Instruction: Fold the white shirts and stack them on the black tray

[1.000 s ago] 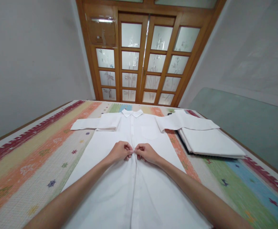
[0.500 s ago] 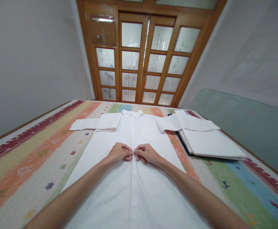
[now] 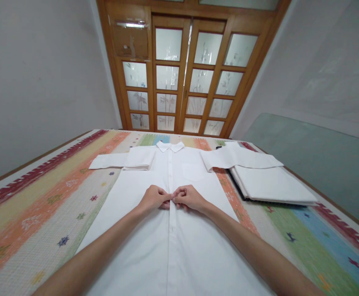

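A white collared shirt (image 3: 142,242) lies front side up, its collar (image 3: 170,146) at the far end and its button placket running toward me. Halfway down the placket, my left hand (image 3: 156,197) and my right hand (image 3: 187,197) meet. Both pinch the placket between thumb and fingers, the fingertips touching each other. Any button between the fingertips is hidden. Buttons show on the placket above and below my hands. The shirt's left-side sleeve (image 3: 110,160) lies folded out on the cloth, and the right-side sleeve (image 3: 244,158) reaches across a folded white stack.
Beneath the shirt is a striped, patterned tablecloth (image 3: 37,205). At the right, folded white cloth (image 3: 275,185) rests on a dark-edged board (image 3: 236,187). A pale green panel (image 3: 318,156) stands along the right edge. Wooden glazed doors (image 3: 182,78) rise beyond the table.
My left fingertips have moved slightly right and up along the placket, closing the small gap to my right fingertips. The shirt lies where it was.
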### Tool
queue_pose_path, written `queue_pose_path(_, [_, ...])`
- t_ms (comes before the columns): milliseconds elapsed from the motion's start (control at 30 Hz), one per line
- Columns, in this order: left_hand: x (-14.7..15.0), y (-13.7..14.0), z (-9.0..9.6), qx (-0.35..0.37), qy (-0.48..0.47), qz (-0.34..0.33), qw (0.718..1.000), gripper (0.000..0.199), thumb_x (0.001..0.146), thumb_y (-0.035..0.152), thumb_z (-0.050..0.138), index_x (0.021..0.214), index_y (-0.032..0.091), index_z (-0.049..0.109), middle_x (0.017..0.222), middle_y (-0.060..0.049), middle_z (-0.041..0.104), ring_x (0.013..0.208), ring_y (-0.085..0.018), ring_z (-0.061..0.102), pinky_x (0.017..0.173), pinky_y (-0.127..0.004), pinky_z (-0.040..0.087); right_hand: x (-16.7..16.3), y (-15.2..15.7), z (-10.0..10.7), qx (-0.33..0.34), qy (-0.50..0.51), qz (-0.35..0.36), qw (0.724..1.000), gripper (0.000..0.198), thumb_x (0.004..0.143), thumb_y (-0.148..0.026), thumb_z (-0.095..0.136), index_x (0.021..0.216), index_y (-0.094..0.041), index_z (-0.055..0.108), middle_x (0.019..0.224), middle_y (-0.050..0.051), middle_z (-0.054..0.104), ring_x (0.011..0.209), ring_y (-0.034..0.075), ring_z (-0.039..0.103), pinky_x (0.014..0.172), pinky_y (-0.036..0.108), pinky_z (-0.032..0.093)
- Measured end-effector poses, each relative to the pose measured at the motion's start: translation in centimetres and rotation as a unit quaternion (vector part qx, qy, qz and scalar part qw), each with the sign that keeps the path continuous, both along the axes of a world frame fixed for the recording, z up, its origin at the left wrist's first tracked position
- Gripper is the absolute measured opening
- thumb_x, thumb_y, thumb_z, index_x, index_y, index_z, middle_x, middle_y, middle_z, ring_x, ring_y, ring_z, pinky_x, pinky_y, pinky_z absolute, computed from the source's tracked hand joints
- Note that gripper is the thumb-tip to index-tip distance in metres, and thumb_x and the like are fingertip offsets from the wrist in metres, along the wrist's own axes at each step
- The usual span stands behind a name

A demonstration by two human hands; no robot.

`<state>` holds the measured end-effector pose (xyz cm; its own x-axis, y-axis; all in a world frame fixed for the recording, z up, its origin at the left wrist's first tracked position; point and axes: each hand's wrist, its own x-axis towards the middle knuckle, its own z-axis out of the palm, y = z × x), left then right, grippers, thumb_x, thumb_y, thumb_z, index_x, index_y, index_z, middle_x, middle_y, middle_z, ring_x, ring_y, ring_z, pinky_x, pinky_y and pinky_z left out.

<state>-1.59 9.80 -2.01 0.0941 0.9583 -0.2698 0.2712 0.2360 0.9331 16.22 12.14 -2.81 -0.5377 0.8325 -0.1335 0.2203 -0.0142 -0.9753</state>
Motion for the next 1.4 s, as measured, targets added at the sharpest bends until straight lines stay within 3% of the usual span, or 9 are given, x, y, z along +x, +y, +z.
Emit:
queue_pose_path(200, [0.1,0.1,-0.4,0.010,0.005,0.013,1.000,0.012,0.063,0.023,0.069,0.055,0.015,0.065,0.049,-0.001,0.064,0.053,-0.015,0.065,0.051,-0.021,0.049,-0.1,-0.2,0.8,-0.017,-0.014,-0.009,1.000,0.014,0.066,-0.024,0.061,0.075,-0.014,0.063,0.051,-0.004,0.062,0.032,0.005,0.042,0.032,0.017,0.029])
queue_pose_path(533, [0.1,-0.1,-0.2,0.044,0.018,0.003,0.999,0.011,0.063,0.021,0.065,0.054,0.015,0.063,0.050,0.000,0.063,0.051,-0.013,0.062,0.053,-0.022,0.048,-0.1,-0.3,-0.2,0.049,-0.006,-0.007,0.999,0.017,0.071,-0.030,0.063,0.077,-0.015,0.062,0.052,-0.004,0.061,0.033,0.006,0.045,0.033,0.017,0.030])
queue_pose_path(800, [0.2,-0.5,1.3,0.083,0.159,-0.011,0.984,0.017,0.065,0.024,0.059,0.055,0.015,0.069,0.053,-0.001,0.065,0.054,-0.012,0.056,0.053,-0.021,0.038,-0.1,-0.3,0.1,0.025,-0.001,0.008,1.000,0.015,0.070,-0.026,0.060,0.077,-0.014,0.063,0.051,-0.005,0.061,0.033,0.005,0.043,0.033,0.016,0.029])
queue_pose_path(1000, [0.3,-0.7,1.9,0.082,0.199,-0.026,0.976,0.019,0.065,0.024,0.057,0.055,0.015,0.070,0.051,0.000,0.064,0.055,-0.012,0.055,0.056,-0.022,0.039,-0.1,-0.3,0.0,0.023,-0.009,0.006,1.000,0.015,0.070,-0.027,0.061,0.077,-0.014,0.063,0.051,-0.005,0.060,0.033,0.005,0.043,0.032,0.016,0.029])
queue_pose_path(1100, [0.1,-0.3,1.1,0.066,0.178,-0.013,0.982,0.018,0.065,0.025,0.059,0.055,0.015,0.069,0.053,-0.002,0.065,0.056,-0.013,0.057,0.055,-0.022,0.041,-0.1,-0.3,0.0,0.031,-0.007,0.004,0.999,0.014,0.070,-0.027,0.061,0.076,-0.014,0.063,0.050,-0.005,0.060,0.033,0.006,0.043,0.033,0.016,0.029])
queue_pose_path(1233, [0.2,0.1,0.3,0.011,0.071,0.010,0.997,0.011,0.063,0.021,0.062,0.055,0.015,0.066,0.053,-0.002,0.065,0.055,-0.013,0.061,0.056,-0.021,0.047,0.0,-0.4,-0.1,0.049,-0.007,0.002,0.999,0.014,0.071,-0.028,0.062,0.076,-0.015,0.063,0.050,-0.005,0.059,0.033,0.005,0.044,0.034,0.016,0.030])
queue_pose_path(1400, [0.4,-0.1,0.7,-0.029,0.018,0.016,0.999,0.012,0.065,0.016,0.061,0.053,0.014,0.062,0.044,0.000,0.061,0.043,-0.011,0.057,0.047,-0.020,0.043,0.0,-0.4,-0.1,0.067,-0.007,0.004,0.998,0.015,0.071,-0.028,0.063,0.077,-0.015,0.062,0.051,-0.005,0.060,0.034,0.006,0.045,0.035,0.017,0.030])
